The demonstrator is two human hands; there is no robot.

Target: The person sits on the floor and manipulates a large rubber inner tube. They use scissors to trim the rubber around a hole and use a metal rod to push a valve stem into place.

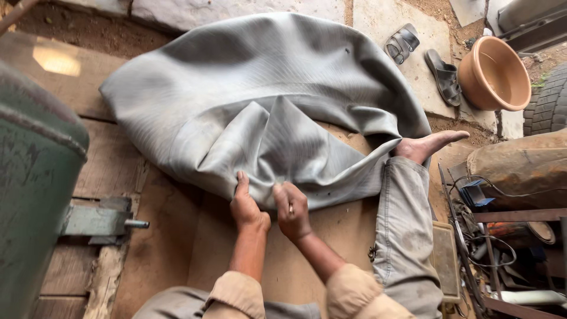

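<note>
A large grey rubber inner tube (266,100) lies deflated and folded on a wooden platform (171,236). My left hand (247,205) presses flat on its near edge. Right beside it, my right hand (291,211) pinches the same edge, with a small thin object between the fingers that I cannot make out. My bare right foot (428,145) rests on the tube's right end, the grey trouser leg (404,230) stretched along the platform's right side.
A green metal tank (35,177) with a grey bracket (97,220) stands at the left. A terracotta pot (495,74), two sandals (422,56) and a tyre (549,103) lie at the far right. Cables and metal clutter (502,254) fill the lower right.
</note>
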